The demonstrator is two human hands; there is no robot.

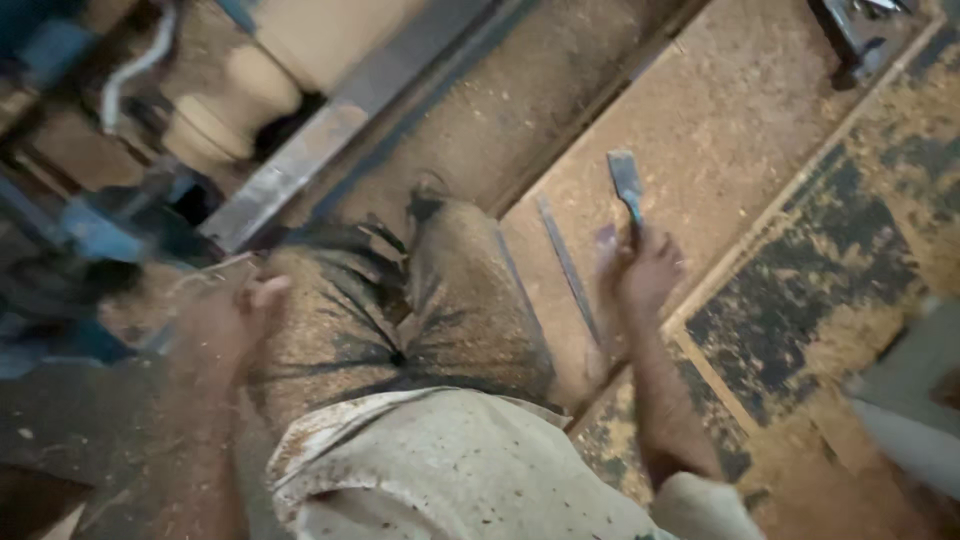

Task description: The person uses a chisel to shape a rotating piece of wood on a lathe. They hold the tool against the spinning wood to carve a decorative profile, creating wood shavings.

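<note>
Two hands in view, both the wearer's own. Right hand (648, 272) sits at about 3 o'clock from frame centre, fingers wrapped shut around the handle of one flat chisel (627, 185). Chisel blade is broad, grey-blue, and points up toward 12 o'clock from the fist; the blade end hangs above a sawdust-covered board (720, 120) and I cannot tell whether it touches. Left hand (235, 320) sits at about 9 o'clock, motion-blurred, lying beside the thigh; it looks loosely curled with nothing visible in it, but the blur keeps me from telling its grip for certain.

One long thin metal rod (567, 268) lies on the same board, just beside the right hand at its 9 o'clock, running diagonally from upper left to lower right. One knee in sawdust-caked dark trousers (460, 300) fills the centre, between the two hands. One pale dusty shirt (440, 470) at 6 o'clock.

One turned wooden piece (225, 110), pale with rounded bulges, at 10 o'clock, well apart from the chisel. One grey metal rail (330, 140) runs diagonally just beside it, from 9 toward 12 o'clock. One dark metal tool (850, 35) at 1 o'clock in the far corner, too blurred to identify. One dark patchy panel (830, 270) at 3 to 4 o'clock, sawdust scattered over it.
</note>
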